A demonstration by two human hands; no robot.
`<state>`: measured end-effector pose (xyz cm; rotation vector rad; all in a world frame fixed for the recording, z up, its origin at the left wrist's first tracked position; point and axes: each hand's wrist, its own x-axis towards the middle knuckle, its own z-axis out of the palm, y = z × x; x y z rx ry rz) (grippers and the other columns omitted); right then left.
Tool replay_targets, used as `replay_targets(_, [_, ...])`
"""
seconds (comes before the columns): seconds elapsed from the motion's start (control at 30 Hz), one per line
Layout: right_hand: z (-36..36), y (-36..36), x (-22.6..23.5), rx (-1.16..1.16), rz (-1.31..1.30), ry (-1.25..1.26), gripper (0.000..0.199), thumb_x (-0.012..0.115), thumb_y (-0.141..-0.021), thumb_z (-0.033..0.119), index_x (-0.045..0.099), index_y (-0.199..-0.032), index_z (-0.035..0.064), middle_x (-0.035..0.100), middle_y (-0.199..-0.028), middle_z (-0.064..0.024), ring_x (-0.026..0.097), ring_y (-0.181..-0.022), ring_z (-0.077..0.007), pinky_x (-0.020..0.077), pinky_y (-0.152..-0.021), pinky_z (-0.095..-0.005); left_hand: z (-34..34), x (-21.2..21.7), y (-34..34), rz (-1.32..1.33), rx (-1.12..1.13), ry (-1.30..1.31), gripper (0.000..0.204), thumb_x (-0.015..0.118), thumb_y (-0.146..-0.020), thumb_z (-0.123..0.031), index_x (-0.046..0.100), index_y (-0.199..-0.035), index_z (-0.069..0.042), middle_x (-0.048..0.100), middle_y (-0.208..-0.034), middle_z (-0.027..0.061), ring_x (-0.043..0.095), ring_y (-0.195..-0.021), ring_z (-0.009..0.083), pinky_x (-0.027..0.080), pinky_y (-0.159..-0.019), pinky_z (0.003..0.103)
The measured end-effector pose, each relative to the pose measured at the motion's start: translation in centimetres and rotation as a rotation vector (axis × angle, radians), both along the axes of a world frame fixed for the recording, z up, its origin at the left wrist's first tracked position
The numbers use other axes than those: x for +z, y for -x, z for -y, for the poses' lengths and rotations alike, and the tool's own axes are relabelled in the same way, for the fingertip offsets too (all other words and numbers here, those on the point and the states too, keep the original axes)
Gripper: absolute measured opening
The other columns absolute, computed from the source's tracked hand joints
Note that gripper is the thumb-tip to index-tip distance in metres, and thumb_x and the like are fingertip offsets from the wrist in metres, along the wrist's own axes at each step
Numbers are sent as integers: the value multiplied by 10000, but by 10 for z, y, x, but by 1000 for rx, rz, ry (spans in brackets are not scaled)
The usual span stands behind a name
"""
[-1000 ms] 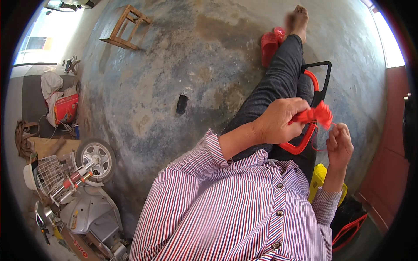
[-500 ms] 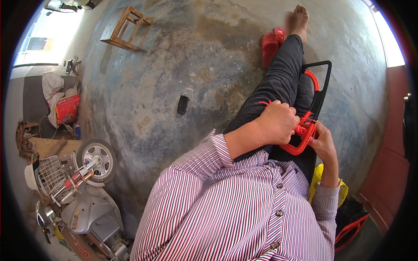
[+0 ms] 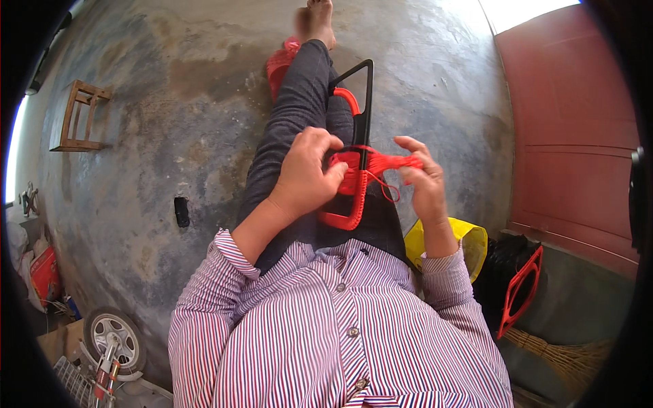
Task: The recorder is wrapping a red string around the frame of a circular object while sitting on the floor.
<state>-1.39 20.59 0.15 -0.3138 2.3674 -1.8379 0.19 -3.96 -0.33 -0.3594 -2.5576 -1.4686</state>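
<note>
A black frame, partly wrapped in red cord, lies across my lap and dark trousers. My left hand is at the frame's left side. Its thumb and forefinger are spread apart beside a red bundle inside the frame; its other fingers are mostly hidden. On the other side, my right hand pinches a bundle of red cord that stretches from the frame. A thin loop of cord hangs below that bundle.
A yellow bag stands beside my right forearm, near a black bundle with a red-edged frame and a straw broom. A wooden stool is at far left, above a wheel. Red slippers lie by my foot.
The view has swung right. My hands have moved apart; my right hand now draws a red cord bundle out to the right, and my left thumb and forefinger have spread.
</note>
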Motion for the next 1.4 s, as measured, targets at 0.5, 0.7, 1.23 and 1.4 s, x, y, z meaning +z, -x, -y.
replay_targets(0.5, [-138,-4,80,-150,172,1176,141,557,-869,164,481,-891,47,500,-827,-34,495,-845,-172,454,-774,-335,-36,-30,5,964,-165,-1075,426,488,-774,-12,452,-1196,28,468,-841,-20,434,-713,66,386,-691,187])
replay_targets(0.7, [-24,-7,34,-408,369,466,231,547,-807,50,511,-1034,35,562,-806,-51,535,-655,-125,467,-641,-262,-40,-32,7,976,-216,-1088,432,479,-773,7,451,-1204,10,465,-850,-22,443,-720,66,389,-700,186])
replay_targets(1.23, [31,-29,80,76,573,508,258,567,-797,-30,451,-1023,12,485,-661,3,461,-520,-64,359,-482,-202,-42,-29,9,1048,-117,-1155,373,475,-747,0,475,-1121,-10,504,-824,-2,436,-671,78,384,-654,195])
replay_targets(1.4, [38,-30,91,-11,520,605,263,555,-782,-46,435,-1007,20,432,-640,21,380,-477,-36,284,-429,-209,-39,-33,9,1043,-137,-1123,378,477,-732,8,470,-1109,-18,491,-806,-7,429,-651,82,381,-642,198])
